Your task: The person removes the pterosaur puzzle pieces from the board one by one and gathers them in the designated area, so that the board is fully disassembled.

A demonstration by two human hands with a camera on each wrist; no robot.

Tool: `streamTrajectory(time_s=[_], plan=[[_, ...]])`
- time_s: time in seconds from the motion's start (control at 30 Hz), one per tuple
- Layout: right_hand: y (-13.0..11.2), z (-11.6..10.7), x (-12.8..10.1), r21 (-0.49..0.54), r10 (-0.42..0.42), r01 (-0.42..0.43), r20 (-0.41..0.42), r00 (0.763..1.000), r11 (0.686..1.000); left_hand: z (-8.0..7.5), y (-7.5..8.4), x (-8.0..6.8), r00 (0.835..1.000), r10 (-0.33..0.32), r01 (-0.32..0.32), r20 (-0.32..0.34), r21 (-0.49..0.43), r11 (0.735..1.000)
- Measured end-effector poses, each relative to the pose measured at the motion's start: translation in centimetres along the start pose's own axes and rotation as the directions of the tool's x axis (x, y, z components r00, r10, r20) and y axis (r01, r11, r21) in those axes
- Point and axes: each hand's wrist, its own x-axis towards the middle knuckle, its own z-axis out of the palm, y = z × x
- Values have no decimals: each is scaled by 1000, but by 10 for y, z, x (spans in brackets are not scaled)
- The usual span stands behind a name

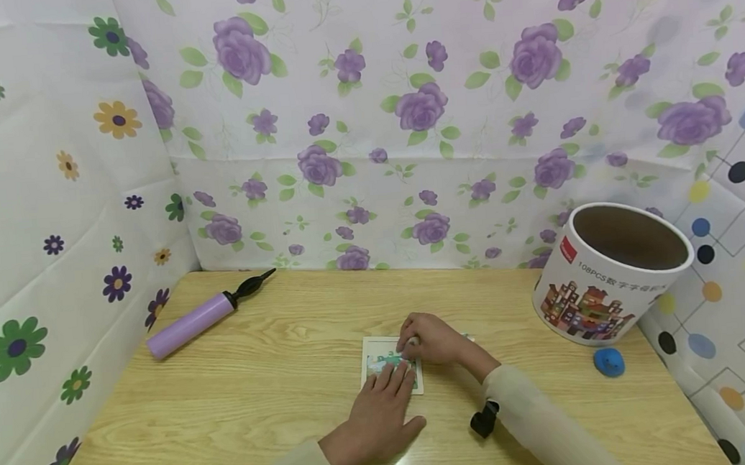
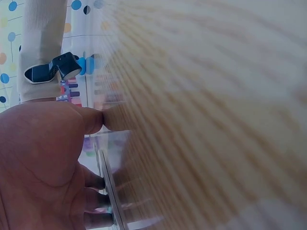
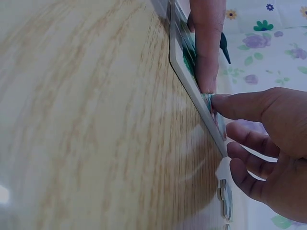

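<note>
A small framed picture puzzle with a white border and a green picture lies flat on the table. My left hand rests on its near part with the fingers straight; the left wrist view shows the fingertips along the puzzle board's edge. Over the puzzle's right side, my right hand has its fingers curled. Up close, the right thumb pinches a small puzzle piece at the picture's surface, beside a left fingertip. The right index fingertip is hidden. Loose puzzle pieces lie near the right hand.
On the wooden table, a purple hand pump lies at the back left. A large white printed bucket stands at the right, with a small blue object before it. Patterned cloths enclose the table.
</note>
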Motion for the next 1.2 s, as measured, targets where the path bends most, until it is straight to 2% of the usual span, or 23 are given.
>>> streamTrajectory(time_s=[0.23, 0.43, 0.57, 0.77, 1.2], plan=[[-5, -2, -2, 14, 35, -35, -19, 999, 999, 2, 1, 0, 1000, 3, -3, 2, 0, 1000], [-9, -11, -7, 105, 71, -67, -36, 997, 992, 1, 2, 2, 1000, -6, 6, 5, -4, 1000], [-8, -19, -12, 162, 76, -68, -39, 996, 984, 1, 2, 2, 1000, -9, 9, 2, -5, 1000], [-2, -31, -25, 190, 67, -52, -74, 995, 980, 2, 1, 0, 1000, -16, 16, 3, 4, 1000], [24, -50, -69, 131, 183, -160, -191, 964, 978, 4, 0, 2, 1000, -6, 6, -12, 18, 1000]])
